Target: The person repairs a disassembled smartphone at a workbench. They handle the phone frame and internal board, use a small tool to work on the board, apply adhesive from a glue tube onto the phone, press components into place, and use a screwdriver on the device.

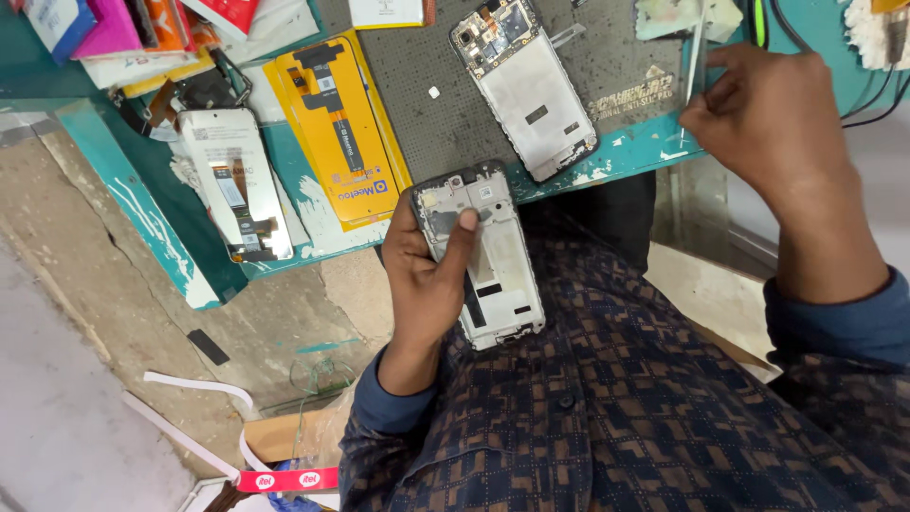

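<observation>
My left hand (pixel 427 275) grips a bare phone frame (pixel 493 270), white and grey inside, held over my lap with the thumb pressed on its upper part. My right hand (pixel 768 123) is up at the teal bench edge, fingers pinched on thin metal tweezers (pixel 695 52) that stand nearly upright. A second opened phone (pixel 526 90), with its circuit board showing at the top, lies on the dark grey work mat (pixel 427 123) between the two hands.
A yellow parts package (pixel 336 123) and a white screen part (pixel 237 185) lie on the teal bench (pixel 635 152) at left. Coloured boxes (pixel 114 28) are stacked at the far left corner. Cables (pixel 867 95) run at the right. White strips lie on the concrete floor (pixel 76 379).
</observation>
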Tool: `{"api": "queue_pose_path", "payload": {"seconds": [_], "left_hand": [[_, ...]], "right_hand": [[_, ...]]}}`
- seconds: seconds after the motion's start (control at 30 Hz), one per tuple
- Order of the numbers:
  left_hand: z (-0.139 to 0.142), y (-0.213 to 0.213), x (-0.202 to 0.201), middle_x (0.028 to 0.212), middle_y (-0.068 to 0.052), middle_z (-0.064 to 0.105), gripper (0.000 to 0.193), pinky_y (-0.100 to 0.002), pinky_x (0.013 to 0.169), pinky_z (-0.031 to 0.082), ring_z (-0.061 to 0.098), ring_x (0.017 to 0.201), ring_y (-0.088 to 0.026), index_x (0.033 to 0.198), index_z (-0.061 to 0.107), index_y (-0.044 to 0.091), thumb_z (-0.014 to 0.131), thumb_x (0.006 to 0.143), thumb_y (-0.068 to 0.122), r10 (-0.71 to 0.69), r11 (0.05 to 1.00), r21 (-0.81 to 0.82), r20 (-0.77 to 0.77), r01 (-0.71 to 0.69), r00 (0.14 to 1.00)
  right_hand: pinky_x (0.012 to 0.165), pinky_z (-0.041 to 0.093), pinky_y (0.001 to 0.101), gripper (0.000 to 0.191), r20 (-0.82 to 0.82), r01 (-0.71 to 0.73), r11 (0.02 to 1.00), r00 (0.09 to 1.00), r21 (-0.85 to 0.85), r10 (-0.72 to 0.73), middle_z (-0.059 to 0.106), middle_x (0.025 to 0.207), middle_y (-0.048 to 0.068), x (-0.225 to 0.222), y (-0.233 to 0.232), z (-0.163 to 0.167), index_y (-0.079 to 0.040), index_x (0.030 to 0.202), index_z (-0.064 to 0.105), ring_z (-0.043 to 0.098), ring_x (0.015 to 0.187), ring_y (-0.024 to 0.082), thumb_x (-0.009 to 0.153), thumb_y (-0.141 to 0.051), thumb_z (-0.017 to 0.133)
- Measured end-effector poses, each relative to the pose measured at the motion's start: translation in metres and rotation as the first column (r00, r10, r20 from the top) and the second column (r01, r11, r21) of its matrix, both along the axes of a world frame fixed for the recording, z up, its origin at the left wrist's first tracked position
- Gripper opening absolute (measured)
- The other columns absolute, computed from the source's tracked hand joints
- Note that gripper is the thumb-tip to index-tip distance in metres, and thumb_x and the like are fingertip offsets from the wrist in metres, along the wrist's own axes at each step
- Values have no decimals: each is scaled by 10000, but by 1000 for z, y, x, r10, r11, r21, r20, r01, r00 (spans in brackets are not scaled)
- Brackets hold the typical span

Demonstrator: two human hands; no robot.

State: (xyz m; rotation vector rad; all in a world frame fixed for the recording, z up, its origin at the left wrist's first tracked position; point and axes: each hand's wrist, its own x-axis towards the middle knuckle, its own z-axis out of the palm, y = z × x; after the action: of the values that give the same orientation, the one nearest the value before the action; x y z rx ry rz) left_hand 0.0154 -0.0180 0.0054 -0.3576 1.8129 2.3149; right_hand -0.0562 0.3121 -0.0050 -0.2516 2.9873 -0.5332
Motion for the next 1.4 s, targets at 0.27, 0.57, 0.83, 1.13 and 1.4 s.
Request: {"api": "queue_pose_path", "payload": {"seconds": [0.27,0.57,0.83,1.13,1.4], "left_hand": [[-4,-4,8,1058,-62,740,179,-231,832,523,663,936,-84,1223,601,-17,663,1056,2,-13,1000,0,10,13,1000],[-3,-12,13,1140,-68,722,230,-243,926,529,657,1036,-93,1275,587,-21,652,1057,12,-31,999,10,-20,31,999],[-3,-14,10,1143,-85,736,248,-255,924,548,682,1040,-112,1282,584,-29,656,1049,14,-33,999,39,15,32,999],[0,-15,12,1156,-88,732,241,-256,944,538,670,1049,-110,1290,586,-33,653,1062,7,-36,999,18,-19,36,999],[3,-14,13,1134,-77,733,236,-252,916,547,673,1027,-101,1278,582,-20,647,1053,10,-37,999,17,-14,37,999]], "right_hand": [[862,539,439,147,-246,-222,972,949,-84,195,732,998,160,-35,-42,4,19,1138,749,692,907,325,1057,-85,814],[706,572,422,184,-24,-354,931,935,-94,353,750,1020,137,-86,-66,-18,-18,1095,750,718,829,297,1027,-187,782],[652,580,431,109,89,-372,927,926,50,367,757,912,105,-97,-68,-8,-80,1057,777,712,731,282,1001,-173,768],[666,582,411,135,61,-401,914,916,58,397,750,905,101,-96,-69,1,-78,1058,774,710,744,263,991,-195,786],[680,578,412,117,42,-414,910,909,-9,414,737,919,97,-94,-65,-2,-80,1056,757,712,774,265,1018,-189,771]]}}
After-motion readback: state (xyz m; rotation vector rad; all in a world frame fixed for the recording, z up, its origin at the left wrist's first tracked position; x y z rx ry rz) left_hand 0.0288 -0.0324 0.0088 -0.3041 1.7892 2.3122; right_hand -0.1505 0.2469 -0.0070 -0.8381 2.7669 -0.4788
